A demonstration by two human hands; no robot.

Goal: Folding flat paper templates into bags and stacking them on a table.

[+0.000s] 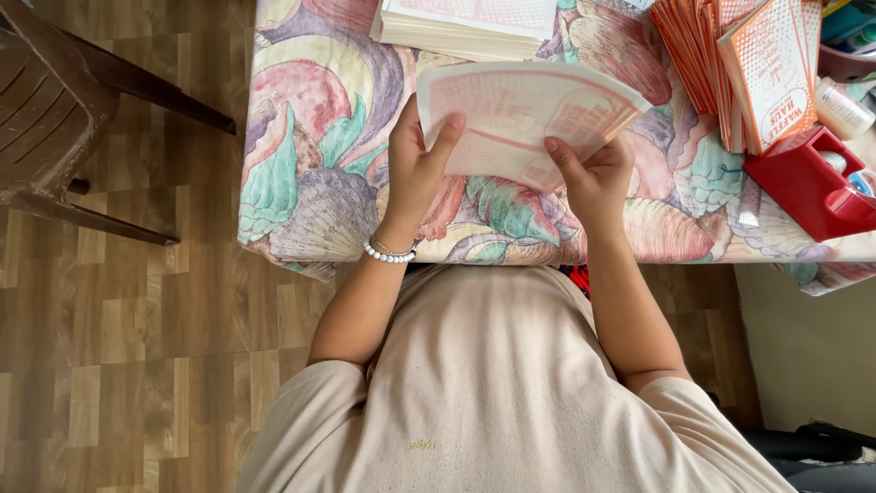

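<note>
Both my hands hold a stack of flat white paper bags with orange print [525,119] just above the table's near edge. My left hand [415,169] grips the stack's left side, thumb lying on top; a white bead bracelet [390,254] circles that wrist. My right hand [593,178] holds the lower right part, its thumb pressed on the top sheet. The sheets fan out slightly toward the right.
The table wears a floral cloth [310,137]. A pile of the same sheets [465,27] lies at the far edge. Folded orange bags [739,64] stand at the right beside a red tray [812,187] and a small white bottle [841,108]. A brown plastic chair [55,110] stands at the left.
</note>
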